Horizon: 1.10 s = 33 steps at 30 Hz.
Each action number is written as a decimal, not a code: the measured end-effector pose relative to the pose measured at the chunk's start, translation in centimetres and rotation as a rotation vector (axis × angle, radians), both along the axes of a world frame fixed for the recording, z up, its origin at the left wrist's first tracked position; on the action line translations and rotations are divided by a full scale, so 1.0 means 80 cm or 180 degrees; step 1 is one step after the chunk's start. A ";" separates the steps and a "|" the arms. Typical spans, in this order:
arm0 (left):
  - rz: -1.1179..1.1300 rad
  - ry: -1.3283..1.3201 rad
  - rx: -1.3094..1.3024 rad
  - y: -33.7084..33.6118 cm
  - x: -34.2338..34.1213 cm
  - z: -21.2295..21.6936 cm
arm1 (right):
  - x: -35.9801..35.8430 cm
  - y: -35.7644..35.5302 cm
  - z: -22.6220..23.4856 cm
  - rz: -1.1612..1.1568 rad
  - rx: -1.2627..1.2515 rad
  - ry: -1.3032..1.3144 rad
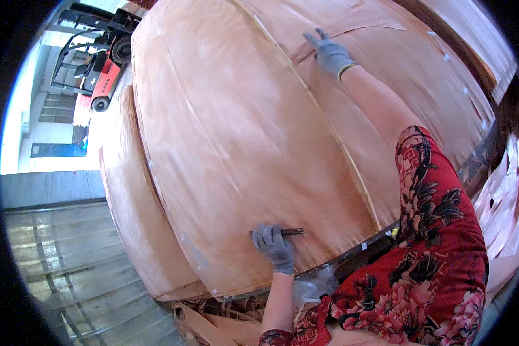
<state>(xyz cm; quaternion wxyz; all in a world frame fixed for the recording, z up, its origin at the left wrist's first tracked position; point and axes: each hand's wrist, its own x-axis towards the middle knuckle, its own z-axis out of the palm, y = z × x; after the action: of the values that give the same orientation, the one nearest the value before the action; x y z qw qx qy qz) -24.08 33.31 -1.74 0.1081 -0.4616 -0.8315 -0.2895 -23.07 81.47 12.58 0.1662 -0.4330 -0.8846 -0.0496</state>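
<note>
A broad sheet of pinkish-tan wood veneer (213, 115) lies in front of me, with a long seam (328, 124) running from its far edge to its near edge. My left hand (275, 249), in a grey glove, rests low over the near part of the sheet, fingers closed around a slim dark tool (293, 232) whose exact kind I cannot make out. Stretched far to the right, my gloved right hand (332, 55) has its fingers extended and apart. Beside its fingers lies a loose, pointed veneer strip (370, 25) on the sheet.
Another veneer stack (144, 230) stands to the left, beyond a dark gap. A red forklift (102, 78) is parked at the far left. Torn veneer scraps (236, 326) hang below the near edge, with more scraps (504, 199) at the right. Ribbed grey flooring (92, 265) lies left.
</note>
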 end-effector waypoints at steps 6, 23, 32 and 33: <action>-0.0082 -0.0079 0.0087 0.004 -0.001 0.002 | -0.015 0.029 -0.012 0.0011 0.0284 -0.0633; -0.0046 0.0184 0.0427 -0.016 -0.005 0.020 | 0.417 -0.248 0.058 -0.0114 0.0215 -0.0240; -0.0231 0.0135 0.0327 0.015 0.010 0.031 | 0.249 -0.047 0.032 0.1149 0.1379 0.0166; -0.0183 0.0121 0.0401 0.005 -0.001 0.024 | 0.178 -0.037 0.035 0.0514 0.0581 0.0413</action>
<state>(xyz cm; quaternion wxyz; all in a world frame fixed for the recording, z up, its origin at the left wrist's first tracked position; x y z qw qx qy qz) -24.13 33.68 0.20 0.1444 -0.4829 -0.7959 -0.3355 -8.85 78.50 15.34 0.2652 -0.3457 -0.8957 -0.0882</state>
